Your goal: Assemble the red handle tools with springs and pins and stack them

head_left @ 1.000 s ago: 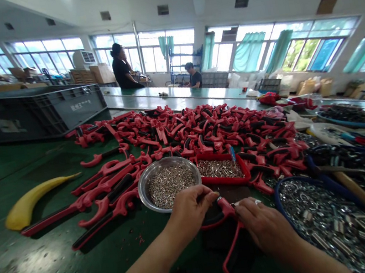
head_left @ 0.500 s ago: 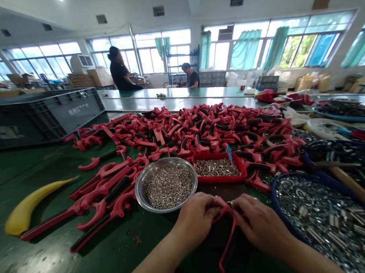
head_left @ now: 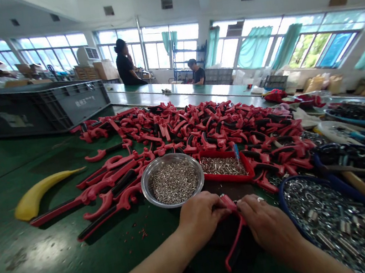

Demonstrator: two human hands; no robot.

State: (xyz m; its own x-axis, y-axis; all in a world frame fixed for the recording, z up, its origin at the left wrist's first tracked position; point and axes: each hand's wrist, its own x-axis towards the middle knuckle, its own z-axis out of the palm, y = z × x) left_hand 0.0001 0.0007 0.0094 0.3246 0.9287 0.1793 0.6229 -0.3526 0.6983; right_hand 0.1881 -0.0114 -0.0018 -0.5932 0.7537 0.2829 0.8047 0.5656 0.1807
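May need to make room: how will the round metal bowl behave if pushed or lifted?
The metal bowl likely feels heavy for its size, holding many small metal pieces. Its shiny, smooth-looking wall may be slippery. Being loose, the pieces could spill if it tips.

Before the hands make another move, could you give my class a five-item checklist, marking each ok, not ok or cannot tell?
1. Left hand holding the handle: ok.
2. Right hand placed at the same handle: ok.
3. Fingertip contents visible: not ok, the right hand's fingers hide them.
4. Bowl upright and stocked with small metal parts: ok.
5. Bench free of food: not ok, a banana lies at left.
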